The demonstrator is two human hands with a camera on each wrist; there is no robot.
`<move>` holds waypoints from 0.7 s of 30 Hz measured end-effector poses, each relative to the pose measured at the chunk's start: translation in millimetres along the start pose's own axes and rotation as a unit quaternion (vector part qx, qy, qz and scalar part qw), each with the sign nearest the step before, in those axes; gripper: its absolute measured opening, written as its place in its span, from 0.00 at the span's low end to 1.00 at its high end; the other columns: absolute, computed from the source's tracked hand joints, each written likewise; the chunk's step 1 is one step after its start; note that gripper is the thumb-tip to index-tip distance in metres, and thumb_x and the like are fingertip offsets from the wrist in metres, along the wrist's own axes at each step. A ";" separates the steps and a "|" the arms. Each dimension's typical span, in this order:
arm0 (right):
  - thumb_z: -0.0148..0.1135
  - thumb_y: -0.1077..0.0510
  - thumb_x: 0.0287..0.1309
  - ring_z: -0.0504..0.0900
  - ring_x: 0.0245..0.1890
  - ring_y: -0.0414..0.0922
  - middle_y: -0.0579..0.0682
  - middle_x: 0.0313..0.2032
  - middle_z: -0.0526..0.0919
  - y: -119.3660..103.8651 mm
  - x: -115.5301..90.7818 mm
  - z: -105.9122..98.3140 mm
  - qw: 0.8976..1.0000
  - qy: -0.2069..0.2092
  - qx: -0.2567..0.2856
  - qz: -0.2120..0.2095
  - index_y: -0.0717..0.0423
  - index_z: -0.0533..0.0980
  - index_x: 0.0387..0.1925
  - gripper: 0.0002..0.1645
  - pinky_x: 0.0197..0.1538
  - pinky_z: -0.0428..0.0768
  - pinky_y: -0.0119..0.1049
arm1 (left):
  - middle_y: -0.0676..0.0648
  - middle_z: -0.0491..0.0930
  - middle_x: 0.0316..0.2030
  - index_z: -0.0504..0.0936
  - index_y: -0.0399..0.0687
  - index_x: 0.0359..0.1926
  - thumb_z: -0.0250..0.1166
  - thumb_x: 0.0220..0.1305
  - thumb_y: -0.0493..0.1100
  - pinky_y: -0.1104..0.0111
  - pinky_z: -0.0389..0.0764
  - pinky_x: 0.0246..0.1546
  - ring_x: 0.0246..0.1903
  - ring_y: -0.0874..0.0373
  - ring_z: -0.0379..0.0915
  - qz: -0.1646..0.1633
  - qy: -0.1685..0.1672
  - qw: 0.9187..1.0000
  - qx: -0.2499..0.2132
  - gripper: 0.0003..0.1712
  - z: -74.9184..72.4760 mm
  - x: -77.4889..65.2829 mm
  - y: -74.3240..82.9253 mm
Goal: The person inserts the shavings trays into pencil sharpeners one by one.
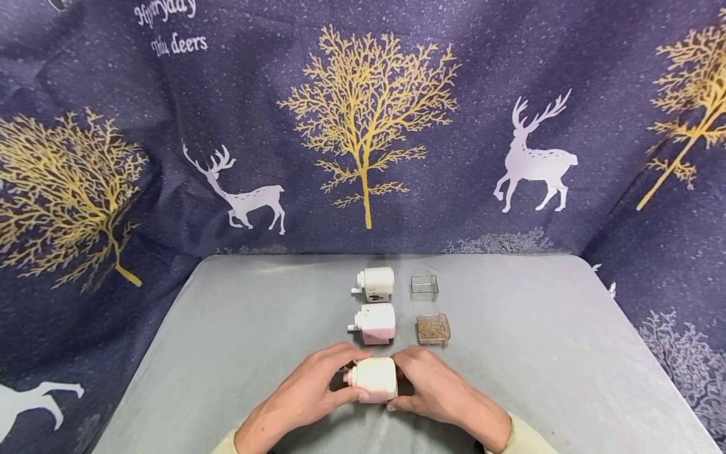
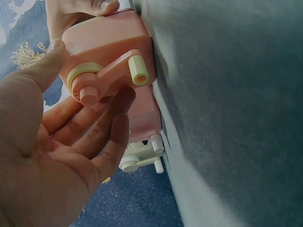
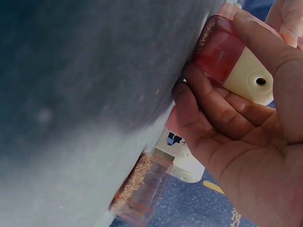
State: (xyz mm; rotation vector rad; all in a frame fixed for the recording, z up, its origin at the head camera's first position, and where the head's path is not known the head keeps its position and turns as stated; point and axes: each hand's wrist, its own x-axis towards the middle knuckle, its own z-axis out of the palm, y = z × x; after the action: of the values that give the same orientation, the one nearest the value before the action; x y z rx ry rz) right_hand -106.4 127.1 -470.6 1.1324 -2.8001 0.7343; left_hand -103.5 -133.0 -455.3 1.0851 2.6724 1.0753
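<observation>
Cream and pink, a hand-crank pencil sharpener (image 1: 374,375) sits in the head view at the near part of the grey table (image 1: 227,353), between the left hand (image 1: 309,384) and the right hand (image 1: 439,384). Each hand grips it, thumb on the near side, fingers on the far side. Just beyond stand a pink-and-white sharpener (image 1: 378,323) and a white sharpener (image 1: 379,280); to their right lie a shavings-filled drawer (image 1: 433,341) and a clear drawer (image 1: 424,292).

In the left wrist view, the crank (image 2: 113,68) with its pale yellow knob (image 2: 138,71) faces the left palm. The left thumb touches one edge of the body, the fingers curling along the opposite edge.

In the right wrist view, the sharpener's pencil hole (image 3: 260,81) and translucent red drawer (image 3: 220,54), with shavings inside, lie between the right thumb and the bent fingers.
</observation>
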 end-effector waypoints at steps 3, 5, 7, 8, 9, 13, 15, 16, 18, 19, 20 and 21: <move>0.79 0.40 0.37 0.76 0.37 0.36 0.41 0.35 0.79 -1.0 1.0 0.3 1.000 0.000 -0.007 0.002 0.50 0.79 0.39 0.29 0.40 0.81 0.33 | 0.64 0.73 0.54 0.72 0.67 0.64 0.65 0.60 0.61 0.65 0.79 0.44 0.48 0.68 0.71 0.003 0.001 1.000 0.000 0.31 0.0 0.1 0.0; 0.79 0.40 0.36 0.76 0.36 0.36 0.41 0.35 0.79 -1.6 1.6 0.6 1.000 0.002 -0.010 0.000 0.51 0.79 0.39 0.29 0.39 0.81 0.32 | 0.64 0.73 0.53 0.73 0.65 0.64 0.66 0.59 0.61 0.65 0.79 0.44 0.48 0.68 0.72 0.005 0.004 1.000 0.001 0.31 0.3 0.1 -0.1; 0.79 0.41 0.36 0.75 0.36 0.36 0.41 0.34 0.79 -2.0 2.3 0.7 1.000 0.004 -0.010 -0.003 0.50 0.79 0.38 0.29 0.38 0.80 0.32 | 0.64 0.73 0.53 0.73 0.63 0.64 0.66 0.60 0.61 0.65 0.79 0.44 0.48 0.68 0.72 0.007 0.005 1.000 0.000 0.32 0.5 0.0 -0.2; 0.79 0.41 0.36 0.75 0.36 0.36 0.40 0.34 0.78 -1.9 2.7 0.9 1.000 0.004 -0.010 -0.004 0.50 0.78 0.38 0.29 0.38 0.80 0.32 | 0.64 0.73 0.53 0.74 0.62 0.64 0.66 0.60 0.60 0.65 0.79 0.44 0.48 0.68 0.72 0.008 0.005 1.000 0.000 0.32 0.6 -0.1 -0.3; 0.79 0.41 0.36 0.75 0.35 0.36 0.40 0.34 0.78 -1.9 2.9 1.1 1.000 0.004 -0.010 -0.006 0.50 0.78 0.38 0.28 0.37 0.80 0.31 | 0.64 0.73 0.54 0.74 0.62 0.64 0.66 0.60 0.60 0.65 0.79 0.44 0.48 0.68 0.72 0.007 0.005 1.000 -0.001 0.32 0.5 -0.2 -0.4; 0.79 0.42 0.36 0.74 0.35 0.35 0.39 0.33 0.77 -1.2 3.4 1.4 1.000 0.007 -0.008 -0.009 0.50 0.78 0.37 0.28 0.36 0.79 0.31 | 0.63 0.73 0.54 0.74 0.61 0.64 0.66 0.60 0.60 0.65 0.79 0.44 0.48 0.68 0.71 0.006 0.006 1.000 -0.001 0.32 0.3 -0.5 -0.4; 0.79 0.42 0.36 0.74 0.34 0.35 0.38 0.33 0.77 -0.9 3.7 1.2 1.000 0.006 -0.002 -0.009 0.49 0.78 0.37 0.28 0.35 0.79 0.30 | 0.63 0.73 0.54 0.73 0.63 0.64 0.66 0.59 0.60 0.65 0.79 0.44 0.48 0.68 0.71 0.005 0.005 1.000 -0.001 0.32 0.2 -0.6 -0.3; 0.79 0.42 0.36 0.74 0.34 0.35 0.38 0.33 0.76 -0.9 3.8 1.0 1.000 0.005 0.001 -0.008 0.49 0.78 0.37 0.27 0.35 0.79 0.30 | 0.64 0.73 0.53 0.73 0.64 0.64 0.66 0.59 0.61 0.65 0.79 0.44 0.48 0.68 0.71 0.004 0.005 1.000 0.000 0.32 0.1 -0.7 -0.3; 0.79 0.42 0.36 0.74 0.34 0.35 0.37 0.32 0.76 -1.1 3.9 0.4 1.000 0.002 0.006 -0.006 0.48 0.77 0.37 0.27 0.35 0.78 0.30 | 0.63 0.73 0.53 0.72 0.66 0.64 0.66 0.59 0.61 0.65 0.79 0.45 0.48 0.68 0.71 0.005 0.004 1.000 0.000 0.32 0.2 -0.9 -0.1; 0.79 0.42 0.36 0.74 0.34 0.35 0.37 0.32 0.76 -1.2 3.9 0.1 1.000 0.001 0.008 -0.005 0.48 0.77 0.37 0.27 0.34 0.78 0.30 | 0.63 0.73 0.53 0.72 0.66 0.64 0.66 0.59 0.61 0.65 0.79 0.45 0.48 0.68 0.71 0.006 0.005 1.000 0.001 0.32 0.3 -0.9 0.0; 0.79 0.42 0.36 0.74 0.34 0.35 0.37 0.32 0.76 -1.4 4.1 -0.1 1.000 -0.001 0.010 -0.004 0.48 0.77 0.37 0.27 0.34 0.78 0.30 | 0.63 0.73 0.53 0.72 0.66 0.64 0.66 0.59 0.60 0.65 0.79 0.45 0.49 0.68 0.71 0.008 0.006 1.000 0.002 0.32 0.4 -1.0 0.0; 0.79 0.42 0.36 0.74 0.34 0.35 0.37 0.32 0.76 -1.5 4.1 -0.3 1.000 -0.002 0.011 -0.003 0.48 0.77 0.37 0.27 0.34 0.78 0.30 | 0.63 0.73 0.53 0.72 0.66 0.64 0.66 0.59 0.61 0.65 0.79 0.46 0.49 0.68 0.71 0.010 0.007 1.000 0.003 0.32 0.5 -1.1 0.0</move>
State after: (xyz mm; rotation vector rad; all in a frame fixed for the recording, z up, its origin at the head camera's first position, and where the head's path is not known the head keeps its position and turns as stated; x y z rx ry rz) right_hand -108.5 123.7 -468.8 1.1462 -2.7989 0.7659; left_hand -102.6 -133.4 -455.9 1.1107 2.6819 1.0832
